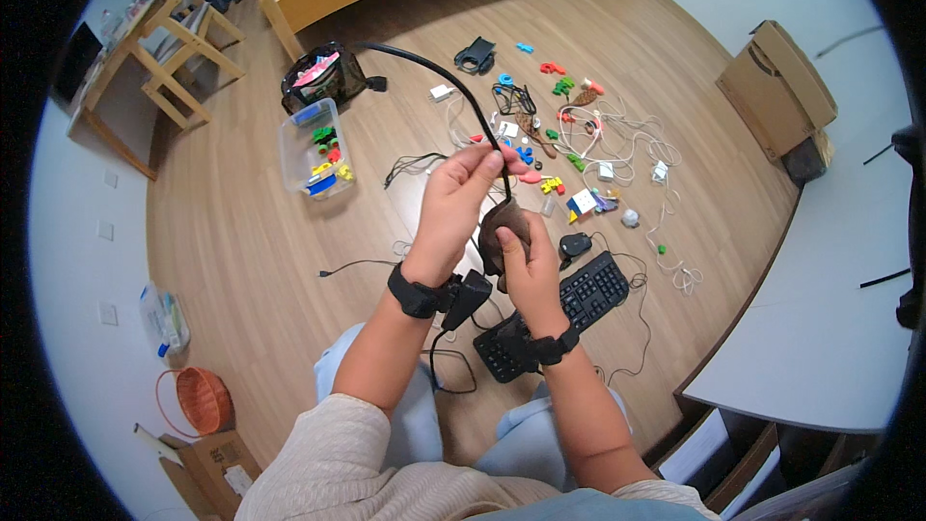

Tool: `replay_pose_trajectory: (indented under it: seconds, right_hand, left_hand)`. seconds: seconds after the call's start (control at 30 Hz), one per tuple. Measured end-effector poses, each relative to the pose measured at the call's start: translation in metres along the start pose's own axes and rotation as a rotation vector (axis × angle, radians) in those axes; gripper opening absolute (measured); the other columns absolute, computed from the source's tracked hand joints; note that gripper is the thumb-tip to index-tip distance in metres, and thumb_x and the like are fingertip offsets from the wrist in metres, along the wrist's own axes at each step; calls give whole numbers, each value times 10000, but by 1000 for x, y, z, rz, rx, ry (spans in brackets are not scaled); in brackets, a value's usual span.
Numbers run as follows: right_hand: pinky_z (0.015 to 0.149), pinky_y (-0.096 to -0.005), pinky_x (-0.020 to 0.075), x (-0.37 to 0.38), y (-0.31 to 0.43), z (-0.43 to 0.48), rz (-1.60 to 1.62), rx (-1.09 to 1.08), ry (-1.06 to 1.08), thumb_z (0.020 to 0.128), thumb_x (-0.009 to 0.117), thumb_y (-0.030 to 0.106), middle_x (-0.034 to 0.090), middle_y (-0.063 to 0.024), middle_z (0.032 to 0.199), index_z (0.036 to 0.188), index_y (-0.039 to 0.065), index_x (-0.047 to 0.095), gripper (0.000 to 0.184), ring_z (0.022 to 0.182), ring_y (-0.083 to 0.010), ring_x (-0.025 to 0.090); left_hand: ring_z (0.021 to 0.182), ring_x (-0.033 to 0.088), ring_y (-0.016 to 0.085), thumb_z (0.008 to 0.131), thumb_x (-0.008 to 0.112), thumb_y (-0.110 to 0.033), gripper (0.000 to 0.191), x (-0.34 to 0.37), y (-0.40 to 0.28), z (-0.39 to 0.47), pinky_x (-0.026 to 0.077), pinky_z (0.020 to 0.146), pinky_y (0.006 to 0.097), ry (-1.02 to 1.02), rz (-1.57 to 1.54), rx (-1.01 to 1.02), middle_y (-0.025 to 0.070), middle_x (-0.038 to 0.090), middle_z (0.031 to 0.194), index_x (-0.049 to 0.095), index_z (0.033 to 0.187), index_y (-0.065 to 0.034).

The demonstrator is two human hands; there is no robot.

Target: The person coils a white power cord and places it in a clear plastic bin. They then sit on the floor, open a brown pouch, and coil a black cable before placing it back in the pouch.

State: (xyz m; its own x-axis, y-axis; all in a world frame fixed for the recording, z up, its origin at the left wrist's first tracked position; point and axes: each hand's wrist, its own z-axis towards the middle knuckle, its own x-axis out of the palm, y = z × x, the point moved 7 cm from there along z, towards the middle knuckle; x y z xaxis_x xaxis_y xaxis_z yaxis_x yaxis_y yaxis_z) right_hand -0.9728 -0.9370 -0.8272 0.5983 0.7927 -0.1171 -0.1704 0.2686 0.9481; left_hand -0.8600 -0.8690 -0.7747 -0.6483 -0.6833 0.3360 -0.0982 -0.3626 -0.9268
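My left hand (457, 206) pinches a thick black cord or flexible rod (463, 90) between thumb and fingers. From there the cord arcs up and to the left, and its lower end meets a dark brown cloth-like piece (499, 228). My right hand (534, 268) grips that brown piece, thumb on top; whether the cord runs inside it cannot be told. Below my right hand lies a black keyboard (597, 293) on the floor, partly hidden by the wrist. A black computer mouse (575, 244) sits just beyond the keyboard.
White cables (622, 119), a puzzle cube (582, 204) and small toys (563, 87) are scattered across the wood floor. At left stand a clear plastic bin (289, 152) and a black bag (351, 79). A cardboard box (767, 94) leans by the right wall.
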Motion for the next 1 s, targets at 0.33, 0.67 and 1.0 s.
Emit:
replay_pose_trajectory:
  seconds: [0.33, 0.67, 1.0]
  right_hand:
    - [823, -363, 478, 6, -7, -1, 13, 22, 25, 953, 596, 190, 643, -174, 990, 1130, -15, 565, 272, 919, -296, 624]
    - [819, -314, 475, -12, 6, 3, 78, -37, -136, 983, 570, 194, 621, -115, 1007, 1168, -10, 540, 276, 927, -201, 604]
    - [836, -318, 474, -3, -1, 2, 47, 6, -32, 971, 588, 194, 636, -118, 1005, 1149, 0, 550, 266, 930, -211, 610]
  left_hand:
    - [1087, 620, 173, 1041, 469, -240, 316, -14, -7, 3, 455, 975, 292, -68, -110, -35, 119, 678, 1126, 568, 1194, 17]
    - [995, 604, 101, 1038, 470, -258, 303, 27, 18, -12, 471, 907, 266, 251, 81, -262, 46, 681, 1112, 629, 1149, -25]
    - [970, 597, 96, 1027, 476, -248, 301, 12, 14, -10, 435, 921, 258, 104, 77, -210, 54, 688, 1117, 660, 1091, -18]
